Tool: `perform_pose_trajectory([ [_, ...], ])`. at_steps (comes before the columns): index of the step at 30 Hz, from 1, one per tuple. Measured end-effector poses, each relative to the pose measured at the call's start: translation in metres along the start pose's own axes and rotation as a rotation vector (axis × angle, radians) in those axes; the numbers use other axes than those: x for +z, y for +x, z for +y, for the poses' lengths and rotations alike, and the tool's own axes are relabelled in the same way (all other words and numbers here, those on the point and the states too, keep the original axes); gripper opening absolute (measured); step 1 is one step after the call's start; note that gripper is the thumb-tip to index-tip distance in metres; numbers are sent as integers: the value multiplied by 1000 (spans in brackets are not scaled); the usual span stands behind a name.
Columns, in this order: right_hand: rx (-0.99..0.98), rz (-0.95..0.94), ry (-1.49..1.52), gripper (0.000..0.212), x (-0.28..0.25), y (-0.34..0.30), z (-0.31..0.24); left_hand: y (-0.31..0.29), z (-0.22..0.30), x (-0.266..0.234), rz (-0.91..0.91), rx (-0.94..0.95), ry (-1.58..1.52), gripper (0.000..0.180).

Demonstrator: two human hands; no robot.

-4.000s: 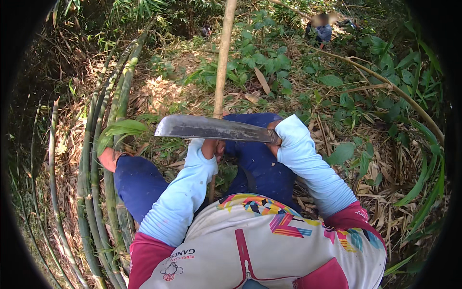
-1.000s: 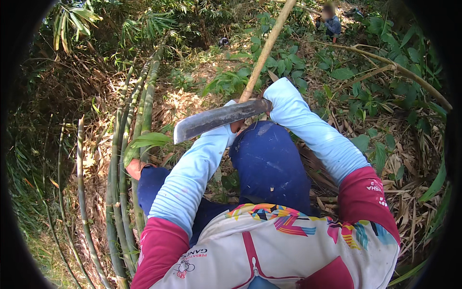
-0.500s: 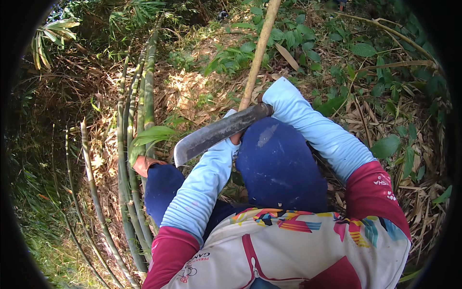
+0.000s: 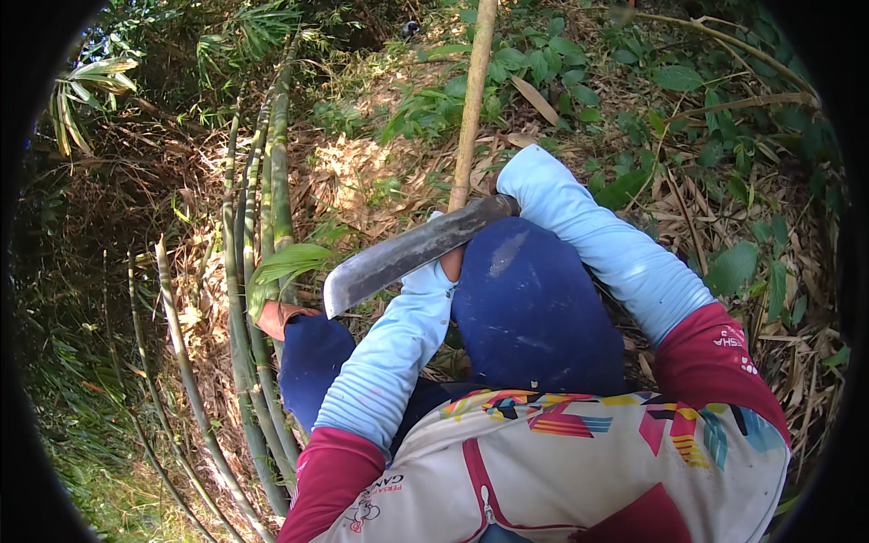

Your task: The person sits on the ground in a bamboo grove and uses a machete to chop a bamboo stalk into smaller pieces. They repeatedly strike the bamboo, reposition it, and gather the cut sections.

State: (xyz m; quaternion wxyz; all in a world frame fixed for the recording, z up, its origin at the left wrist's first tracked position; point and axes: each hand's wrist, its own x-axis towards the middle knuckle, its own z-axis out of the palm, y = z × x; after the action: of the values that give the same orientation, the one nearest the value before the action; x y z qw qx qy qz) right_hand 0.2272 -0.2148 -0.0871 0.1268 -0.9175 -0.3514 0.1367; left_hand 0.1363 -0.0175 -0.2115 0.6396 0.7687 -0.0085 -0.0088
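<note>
A machete (image 4: 407, 256) with a broad, worn grey blade lies slantwise across the front of my raised knee, its tip toward the left. My right hand (image 4: 494, 185) is closed at its handle end, mostly hidden by the light blue sleeve. Just under the blade shows part of my left hand (image 4: 452, 263), at the near end of a long tan pole (image 4: 471, 113). The blade covers the fingers, but the pole appears gripped there. From that end the pole runs away from me, almost straight up the view.
Tall green bamboo stems (image 4: 279, 172) stand close on the left, beside my foot (image 4: 279, 317). Thinner cut stems (image 4: 186, 362) rise farther left. Dry leaves cover the ground, with leafy plants (image 4: 674, 80) at right and a bare branch (image 4: 751, 59) at upper right.
The pole's far end has swung a little left, so it stands straighter in view. The machete and both hands have barely shifted.
</note>
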Motion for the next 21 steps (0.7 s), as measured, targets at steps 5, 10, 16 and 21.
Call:
perform_pose_trajectory([
  [5, 123, -87, -56, 26, -8, -5, -4, 4, -3, 4, -35, -47, -122, 29],
  [10, 199, -93, -84, 27, -7, -8, 2, 6, -3, 7, -56, -79, -182, 30],
  [16, 186, -121, -89, 27, -6, -10, 9, 2, -13, 8, -61, -109, -246, 33],
  [21, 194, -29, -72, 25, 4, -12, 18, 3, -16, 10, -66, -123, -284, 35],
])
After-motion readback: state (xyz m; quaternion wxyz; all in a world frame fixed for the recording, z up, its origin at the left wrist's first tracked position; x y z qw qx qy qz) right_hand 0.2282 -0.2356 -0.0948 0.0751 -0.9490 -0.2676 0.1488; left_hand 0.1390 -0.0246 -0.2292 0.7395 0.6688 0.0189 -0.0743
